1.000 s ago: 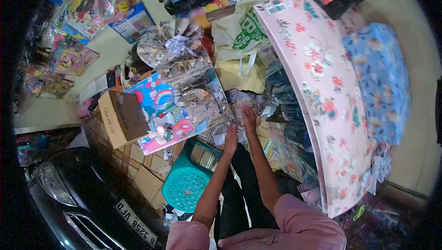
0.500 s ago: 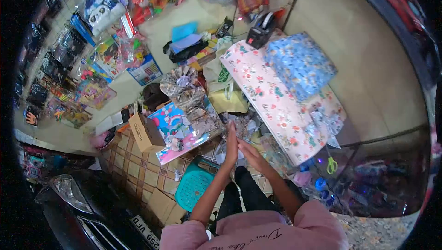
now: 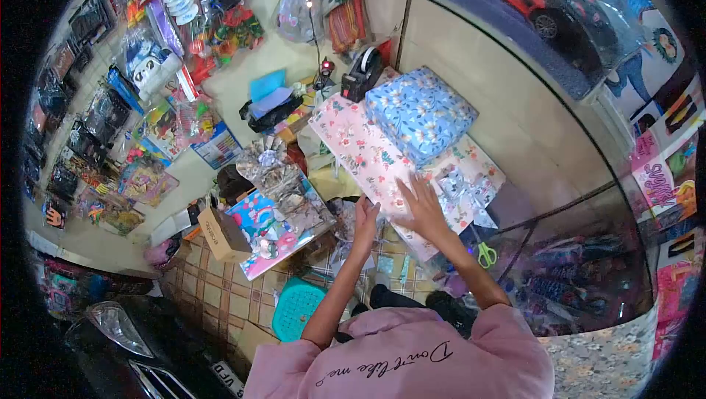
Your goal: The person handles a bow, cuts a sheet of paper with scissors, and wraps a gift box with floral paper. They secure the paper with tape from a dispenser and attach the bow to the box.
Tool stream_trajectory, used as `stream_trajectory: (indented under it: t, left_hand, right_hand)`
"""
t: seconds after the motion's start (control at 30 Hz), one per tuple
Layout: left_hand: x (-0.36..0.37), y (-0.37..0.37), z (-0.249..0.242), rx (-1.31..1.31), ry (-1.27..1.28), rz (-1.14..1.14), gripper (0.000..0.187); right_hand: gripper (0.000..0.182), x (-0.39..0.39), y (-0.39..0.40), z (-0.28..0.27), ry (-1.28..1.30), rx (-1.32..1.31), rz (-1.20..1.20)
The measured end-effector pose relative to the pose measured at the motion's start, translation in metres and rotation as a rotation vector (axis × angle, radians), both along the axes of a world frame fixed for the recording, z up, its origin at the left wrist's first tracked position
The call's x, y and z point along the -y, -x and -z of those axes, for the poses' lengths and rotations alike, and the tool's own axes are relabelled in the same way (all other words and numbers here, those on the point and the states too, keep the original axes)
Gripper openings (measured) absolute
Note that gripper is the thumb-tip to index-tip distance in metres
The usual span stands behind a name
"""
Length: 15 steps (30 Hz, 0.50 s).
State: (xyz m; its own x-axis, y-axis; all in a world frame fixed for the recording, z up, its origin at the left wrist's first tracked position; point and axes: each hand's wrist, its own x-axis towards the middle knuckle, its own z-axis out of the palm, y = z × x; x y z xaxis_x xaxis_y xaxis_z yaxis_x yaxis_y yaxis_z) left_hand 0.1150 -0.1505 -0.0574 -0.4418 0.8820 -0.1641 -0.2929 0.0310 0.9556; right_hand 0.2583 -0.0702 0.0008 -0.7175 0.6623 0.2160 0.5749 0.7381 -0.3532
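My right hand (image 3: 423, 211) is spread over the near edge of a pink floral-covered tabletop (image 3: 357, 134), fingers apart and nothing in them. To its left, my left hand (image 3: 365, 224) has its fingers curled together; I cannot tell whether something small is in them. A box-shaped package wrapped in blue floral paper (image 3: 421, 114) rests on the tabletop beyond my right hand. To the right of that hand lies a crumpled bunch of silvery patterned paper (image 3: 465, 191). A black tape dispenser (image 3: 361, 77) stands at the far end.
Green-handled scissors (image 3: 487, 255) sit by the table's right corner. On the left are a colourful cartoon-printed box (image 3: 257, 211) bearing grey decorations, and a brown carton (image 3: 223, 234). A teal stool (image 3: 297, 311) stands on the tiled floor, with a black vehicle (image 3: 140, 340) at lower left.
My hands, close together before, have moved apart. The right one is now spread over the tabletop and the left has curled its fingers. My view has shifted, and I lean nearer the table.
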Motion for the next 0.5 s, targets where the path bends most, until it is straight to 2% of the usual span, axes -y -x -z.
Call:
stream_trajectory:
  t: [0.07,0.27,0.37,0.4,0.5]
  left_hand:
    - [-0.014,-0.002,0.001,0.001,-0.012,-0.089,0.063]
    - [-0.034,0.005,0.021,0.208,0.017,-0.196,0.08]
    - [-0.031,0.006,0.011,0.271,0.029,-0.21,0.081]
    - [-0.032,0.006,0.018,0.292,-0.065,-0.241,0.083]
    - [-0.036,0.012,0.031,0.138,0.001,-0.326,0.065]
  right_hand:
    - [0.098,-0.003,-0.01,0.013,-0.039,0.077,-0.025]
    - [0.097,-0.009,-0.018,0.022,-0.053,0.052,-0.042]
    - [0.097,-0.013,-0.024,0.017,-0.002,0.087,-0.065]
    - [0.097,-0.013,-0.025,0.019,-0.004,0.101,-0.072]
    - [0.099,-0.019,-0.023,0.019,0.011,0.159,-0.085]
